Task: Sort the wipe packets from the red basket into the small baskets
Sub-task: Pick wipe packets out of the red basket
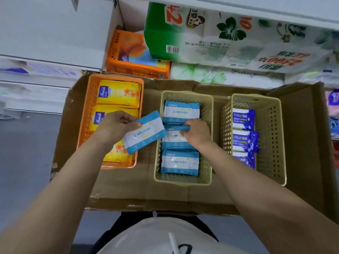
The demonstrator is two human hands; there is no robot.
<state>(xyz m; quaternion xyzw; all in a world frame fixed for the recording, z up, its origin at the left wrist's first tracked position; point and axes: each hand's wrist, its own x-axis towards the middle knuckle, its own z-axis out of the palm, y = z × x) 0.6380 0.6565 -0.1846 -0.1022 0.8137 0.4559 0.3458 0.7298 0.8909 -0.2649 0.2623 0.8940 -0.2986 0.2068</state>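
1. Currently, the left hand [117, 125] reaches forward over the orange basket [86, 114]; its grip pinches one corner of a blue-and-white wipe packet [145, 132], held tilted in the air between the orange basket and the middle beige basket [209, 114].
2. The right hand [197, 132] is lowered into the middle beige basket, with its grip curled round the edge of a second blue-and-white packet [176, 139] in the row there.
3. The right beige basket [271, 129] holds purple packets [243, 119] along its left wall.
4. Bare cardboard [146, 189] separates the baskets.
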